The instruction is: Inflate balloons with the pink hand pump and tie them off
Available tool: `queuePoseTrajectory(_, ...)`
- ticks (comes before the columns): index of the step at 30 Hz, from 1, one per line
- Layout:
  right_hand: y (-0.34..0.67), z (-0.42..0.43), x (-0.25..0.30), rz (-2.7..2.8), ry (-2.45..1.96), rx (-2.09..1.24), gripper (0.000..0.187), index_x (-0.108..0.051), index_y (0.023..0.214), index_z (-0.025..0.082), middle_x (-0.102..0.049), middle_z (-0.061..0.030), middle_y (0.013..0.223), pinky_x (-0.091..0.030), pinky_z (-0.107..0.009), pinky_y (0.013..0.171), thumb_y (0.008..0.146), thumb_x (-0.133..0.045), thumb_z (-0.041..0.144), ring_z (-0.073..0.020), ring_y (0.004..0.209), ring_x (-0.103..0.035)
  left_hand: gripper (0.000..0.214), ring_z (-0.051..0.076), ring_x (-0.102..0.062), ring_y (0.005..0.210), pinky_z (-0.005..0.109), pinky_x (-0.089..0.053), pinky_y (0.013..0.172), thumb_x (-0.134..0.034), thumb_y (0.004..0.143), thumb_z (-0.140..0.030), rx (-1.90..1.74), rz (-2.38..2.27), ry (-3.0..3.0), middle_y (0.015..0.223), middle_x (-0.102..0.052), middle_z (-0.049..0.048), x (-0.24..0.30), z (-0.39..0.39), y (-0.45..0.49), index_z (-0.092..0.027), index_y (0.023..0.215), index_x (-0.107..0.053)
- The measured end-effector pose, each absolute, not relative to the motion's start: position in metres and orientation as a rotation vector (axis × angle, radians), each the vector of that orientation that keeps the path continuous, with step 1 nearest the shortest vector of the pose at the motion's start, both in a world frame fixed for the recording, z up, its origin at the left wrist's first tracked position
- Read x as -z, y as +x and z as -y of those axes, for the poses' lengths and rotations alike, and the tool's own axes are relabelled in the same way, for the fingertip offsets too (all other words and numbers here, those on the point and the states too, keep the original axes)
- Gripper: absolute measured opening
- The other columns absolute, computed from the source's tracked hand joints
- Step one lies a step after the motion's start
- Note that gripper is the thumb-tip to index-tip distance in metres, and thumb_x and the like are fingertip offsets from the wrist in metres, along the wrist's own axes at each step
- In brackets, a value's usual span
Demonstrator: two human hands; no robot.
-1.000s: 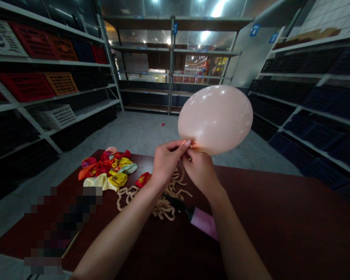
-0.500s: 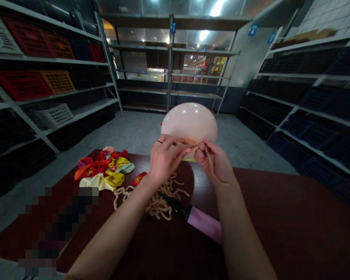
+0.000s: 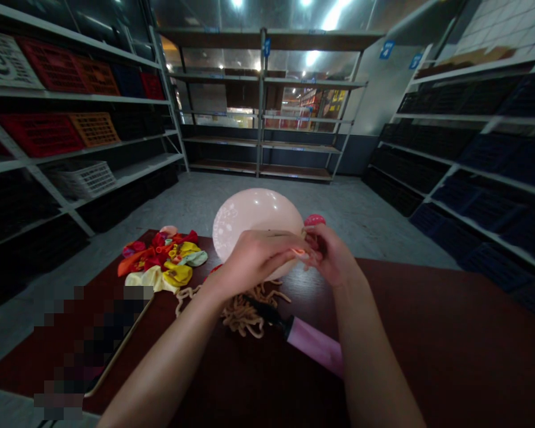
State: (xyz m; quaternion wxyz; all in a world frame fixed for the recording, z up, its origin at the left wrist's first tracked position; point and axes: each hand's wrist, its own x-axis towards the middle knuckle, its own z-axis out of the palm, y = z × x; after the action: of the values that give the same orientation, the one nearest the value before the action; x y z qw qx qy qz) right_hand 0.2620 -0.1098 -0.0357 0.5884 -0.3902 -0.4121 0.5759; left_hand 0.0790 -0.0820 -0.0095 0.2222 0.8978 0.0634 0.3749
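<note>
A large inflated pale pink balloon [image 3: 249,217] with a white print on its left side is just beyond my hands, over the table's far edge. My left hand [image 3: 267,252] lies across its front, fingers closed and tips pinched at the balloon's right side. There my right hand [image 3: 332,252] meets it, fingers closed; a short bit of tan cord [image 3: 304,233] shows at its fingertips. The exact grip is partly hidden by the fingers. A small dark pink, white-patterned piece [image 3: 314,220] sticks up behind my right fingers. Below lies a pile of tan cords [image 3: 243,318].
A pink hand pump [image 3: 314,345] with a black nozzle lies beneath my right forearm. Several uninflated coloured balloons [image 3: 160,261] are heaped at the left of the dark red table [image 3: 428,321]. Shelves with crates [image 3: 40,134] line the sides; a rack [image 3: 261,148] stands behind.
The balloon has moved down and left and turned, so its white print now shows. Both hands have lowered slightly, and the cord end that hung along my right wrist is out of sight.
</note>
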Motion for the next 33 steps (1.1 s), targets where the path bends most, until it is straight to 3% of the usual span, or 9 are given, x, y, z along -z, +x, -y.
queuePoseTrajectory(3, 0.259, 0.118, 0.028, 1.136, -0.881, -1.411, 0.035, -0.045, 0.053, 0.022, -0.037, 0.0061, 0.041, -0.027, -0.023, 0.040, 0.080, -0.055, 0.042, -0.0079, 0.037, -0.033, 0.024, 0.017, -0.064, 0.084, 0.029, -0.047, 0.078, -0.043, 0.103, -0.029, -1.123, -0.369, 2.278, 0.088, -0.067, 0.0042, 0.015, 0.076, 0.078, -0.019, 0.093, -0.062)
queuePoseTrajectory(6, 0.255, 0.123, 0.022, 1.282, -0.849, -1.394, 0.032, -0.051, 0.059, 0.021, -0.047, 0.0040, 0.046, -0.034, -0.024, 0.047, 0.085, -0.052, 0.039, -0.0095, 0.044, -0.044, 0.024, 0.016, -0.058, 0.079, 0.029, -0.043, 0.074, -0.036, 0.105, -0.030, -1.208, -0.518, 2.237, 0.085, -0.061, 0.0025, 0.020, 0.072, 0.081, -0.019, 0.093, -0.055)
queuePoseTrajectory(10, 0.253, 0.125, 0.018, 1.320, -0.812, -1.395, 0.031, -0.054, 0.063, 0.021, -0.053, 0.0028, 0.051, -0.038, -0.025, 0.053, 0.088, -0.051, 0.037, -0.0103, 0.050, -0.048, 0.011, 0.017, -0.058, 0.079, 0.029, -0.043, 0.074, -0.045, 0.100, -0.023, -1.135, -0.481, 2.342, 0.088, -0.060, 0.0028, 0.020, 0.070, 0.082, -0.019, 0.110, -0.050)
queuePoseTrajectory(13, 0.255, 0.125, 0.018, 1.304, -0.824, -1.344, 0.036, -0.054, 0.062, 0.021, -0.053, 0.0025, 0.051, -0.039, -0.026, 0.055, 0.090, -0.050, 0.042, -0.0113, 0.052, -0.050, 0.029, 0.018, -0.060, 0.082, 0.030, -0.045, 0.075, -0.051, 0.098, -0.022, -1.092, -0.434, 2.422, 0.094, -0.062, 0.0052, 0.021, 0.069, 0.082, -0.019, 0.126, -0.044)
queuePoseTrajectory(17, 0.255, 0.120, 0.021, 1.272, -0.818, -1.323, 0.046, -0.052, 0.061, 0.022, -0.054, 0.0011, 0.053, -0.044, -0.028, 0.060, 0.092, -0.044, 0.055, -0.0129, 0.055, -0.053, 0.010, 0.020, -0.062, 0.085, 0.031, -0.045, 0.072, -0.046, 0.101, -0.027, -1.097, -0.537, 2.494, 0.094, -0.065, 0.0065, 0.027, 0.066, 0.086, -0.020, 0.106, -0.051)
queuePoseTrajectory(20, 0.253, 0.116, 0.025, 1.227, -0.826, -1.272, 0.048, -0.052, 0.061, 0.022, -0.053, 0.0017, 0.052, -0.045, -0.028, 0.061, 0.091, -0.048, 0.059, -0.0126, 0.055, -0.053, 0.010, 0.020, -0.060, 0.079, 0.030, -0.043, 0.067, -0.047, 0.101, -0.028, -1.168, -0.654, 2.487, 0.088, -0.062, 0.0043, 0.032, 0.065, 0.091, -0.020, 0.096, -0.049)
queuePoseTrajectory(26, 0.253, 0.113, 0.029, 1.191, -0.825, -1.173, 0.032, -0.062, 0.070, 0.019, -0.057, 0.0021, 0.056, -0.043, -0.027, 0.058, 0.083, -0.066, 0.048, -0.0104, 0.055, -0.053, 0.009, 0.016, -0.057, 0.077, 0.028, -0.043, 0.071, -0.048, 0.100, -0.024, -1.330, -0.543, 2.192, 0.084, -0.060, 0.0021, 0.030, 0.064, 0.092, -0.020, 0.092, -0.049)
queuePoseTrajectory(33, 0.254, 0.119, 0.025, 1.276, -0.897, -1.052, 0.018, -0.062, 0.094, 0.021, -0.066, 0.0012, 0.065, -0.041, -0.027, 0.059, 0.087, -0.062, 0.038, -0.0116, 0.059, -0.059, 0.019, 0.017, -0.055, 0.078, 0.028, -0.044, 0.071, -0.048, 0.100, -0.035, -1.260, -0.430, 1.918, 0.084, -0.059, 0.0032, 0.032, 0.055, 0.089, -0.020, 0.089, -0.053)
